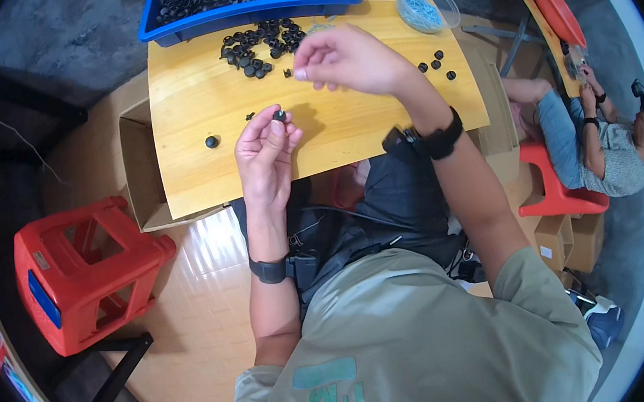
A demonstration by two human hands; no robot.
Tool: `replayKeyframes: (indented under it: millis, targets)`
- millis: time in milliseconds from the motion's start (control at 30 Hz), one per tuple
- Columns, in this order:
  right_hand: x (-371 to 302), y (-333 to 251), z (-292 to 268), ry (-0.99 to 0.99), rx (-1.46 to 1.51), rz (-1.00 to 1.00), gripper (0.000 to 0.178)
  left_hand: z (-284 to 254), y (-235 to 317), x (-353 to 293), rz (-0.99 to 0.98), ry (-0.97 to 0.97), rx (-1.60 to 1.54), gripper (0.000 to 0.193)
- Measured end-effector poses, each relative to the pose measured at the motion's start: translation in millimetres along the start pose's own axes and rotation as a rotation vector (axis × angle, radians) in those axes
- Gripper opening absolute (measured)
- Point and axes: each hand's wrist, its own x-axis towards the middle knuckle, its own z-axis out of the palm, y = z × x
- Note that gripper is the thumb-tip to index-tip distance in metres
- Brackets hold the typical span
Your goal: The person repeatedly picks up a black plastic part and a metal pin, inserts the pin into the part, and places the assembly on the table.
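Note:
Between the thumb and fingers of my left hand (265,148) is a small black round plastic part (279,116), with a light speck on top. My right hand (346,61) is over the table, its thumb and fingertips drawn together. Right beside those fingertips shows a tiny black piece (287,73); whether they hold it or it lies on the table I cannot tell. Beyond the right hand lies a loose pile of black ring-like and cap-like parts (248,56). One black cap (211,142) sits alone left of my left hand, and a tiny black bit (249,117) lies close to its fingers.
A blue tray (255,9) full of small black parts stands at the table's far edge. A clear round tub (427,5) holds light-blue small pieces. Several black caps (436,66) lie at right. A red stool (94,272) stands at left; another person (606,140) sits at right.

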Motion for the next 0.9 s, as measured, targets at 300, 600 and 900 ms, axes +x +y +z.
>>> replayKeyframes:
  millis: [300, 600, 900]
  targets:
    - [66, 11, 12, 0.285, -0.653, -0.138, 0.016, 4, 1, 0, 0.012, 0.026, -0.043, 0.023]
    - [91, 8, 29, 0.41, -0.837, 0.017, 0.022, 4, 1, -1, 0.006, 0.022, 0.008, 0.026]
    - [109, 16, 33, 0.401, -0.889, -0.073, 0.018, 5, 0, 0, 0.007, 0.017, 0.001, 0.026]
